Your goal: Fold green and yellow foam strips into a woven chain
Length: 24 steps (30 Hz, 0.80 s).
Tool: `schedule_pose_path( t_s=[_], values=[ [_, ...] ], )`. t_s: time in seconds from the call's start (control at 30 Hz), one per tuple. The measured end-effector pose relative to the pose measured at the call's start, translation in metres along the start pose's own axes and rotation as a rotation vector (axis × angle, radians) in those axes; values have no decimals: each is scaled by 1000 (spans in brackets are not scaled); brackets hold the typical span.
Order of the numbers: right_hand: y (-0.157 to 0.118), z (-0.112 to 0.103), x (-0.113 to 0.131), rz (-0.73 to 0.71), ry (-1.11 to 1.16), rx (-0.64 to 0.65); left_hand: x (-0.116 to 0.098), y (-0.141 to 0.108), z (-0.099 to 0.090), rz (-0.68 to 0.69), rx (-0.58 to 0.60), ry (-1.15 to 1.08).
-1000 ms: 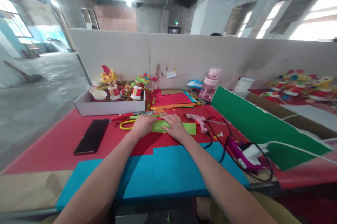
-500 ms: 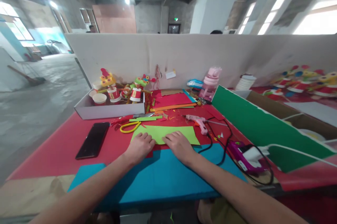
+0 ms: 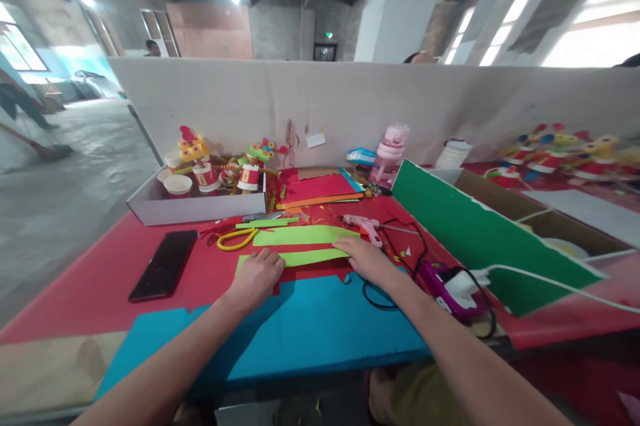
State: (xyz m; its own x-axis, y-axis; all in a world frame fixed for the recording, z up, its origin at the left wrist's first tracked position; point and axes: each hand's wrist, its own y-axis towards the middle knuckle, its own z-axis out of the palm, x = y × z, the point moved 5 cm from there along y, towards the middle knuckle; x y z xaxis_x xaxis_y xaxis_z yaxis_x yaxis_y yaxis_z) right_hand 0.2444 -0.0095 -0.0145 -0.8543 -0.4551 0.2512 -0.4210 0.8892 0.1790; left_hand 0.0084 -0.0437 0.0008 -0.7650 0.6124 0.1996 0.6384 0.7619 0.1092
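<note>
Two long light-green paper strips lie one behind the other, with red surface showing in the gap. My left hand (image 3: 257,279) is closed on the left end of the nearer strip (image 3: 309,257), its fingers curled and pressing down. At the right end of the same strip, my right hand (image 3: 368,259) pinches the paper with its fingertips, and its fingers also reach the right end of the farther strip (image 3: 300,235). Whether the two strips still join under the right fingers, I cannot tell. Blue sheet material (image 3: 320,326) lies at the table's front edge below both wrists.
Yellow-handled scissors (image 3: 237,239) and a black phone (image 3: 164,265) lie left. A pink glue gun (image 3: 365,227), its cord and a purple power strip (image 3: 453,293) are right, beside a green-sided box (image 3: 480,239). Behind stands a white tray (image 3: 200,208) of paper-cup figures.
The single wide green sheet now shows as two strips with a gap between. My right hand has moved right to their end, farther from my left hand. The camera view has shifted slightly.
</note>
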Motion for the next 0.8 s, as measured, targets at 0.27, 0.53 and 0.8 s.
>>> schedule_pose_path(
  t_s=[0.27,0.53,0.8],
  values=[
    [2,-18,10,-235,171,-93,0,-2,-2,-2,0,45],
    [-11,-59,-47,381,603,-334,5,-6,-5,35,-88,121],
    [2,-36,-33,338,513,-205,5,-6,-6,55,-137,132]
  ],
)
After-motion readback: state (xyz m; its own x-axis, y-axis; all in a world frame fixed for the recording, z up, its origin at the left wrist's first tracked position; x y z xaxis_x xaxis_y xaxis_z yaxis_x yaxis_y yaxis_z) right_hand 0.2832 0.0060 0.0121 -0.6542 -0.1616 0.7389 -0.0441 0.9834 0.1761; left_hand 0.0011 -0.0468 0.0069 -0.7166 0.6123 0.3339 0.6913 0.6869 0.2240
